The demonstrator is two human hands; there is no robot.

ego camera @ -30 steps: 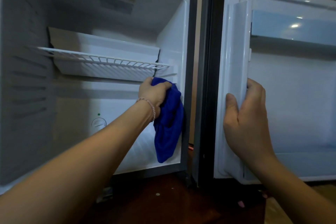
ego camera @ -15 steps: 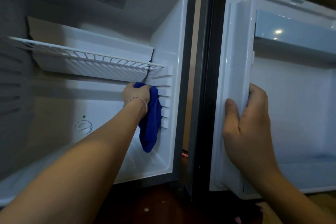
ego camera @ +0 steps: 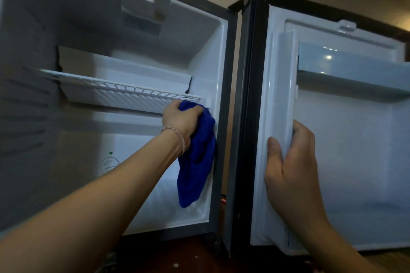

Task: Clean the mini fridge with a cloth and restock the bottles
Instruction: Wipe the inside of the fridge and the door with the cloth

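Fridge (ego camera: pixel 221 55): 1 cloth (ego camera: pixel 196 162), 2 hands (ego camera: pixel 180 117).

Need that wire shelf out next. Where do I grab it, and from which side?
Probably the front rail of the wire shelf, near its middle, reaching straight in from the open front. It lies level across the compartment, and the left hand with the blue cloth crowds its right end.

A deep blue cloth (ego camera: pixel 196 157) is seen against the white inner lining of the mini fridge (ego camera: pixel 206 68). The wire shelf (ego camera: pixel 124 88) is white, with a pattern of thin parallel bars. The door (ego camera: pixel 355 139) is lined in white and edged by a black gasket. A pale beaded bracelet (ego camera: pixel 178 137) is worn. The floor (ego camera: pixel 177 259) is dark reddish brown.
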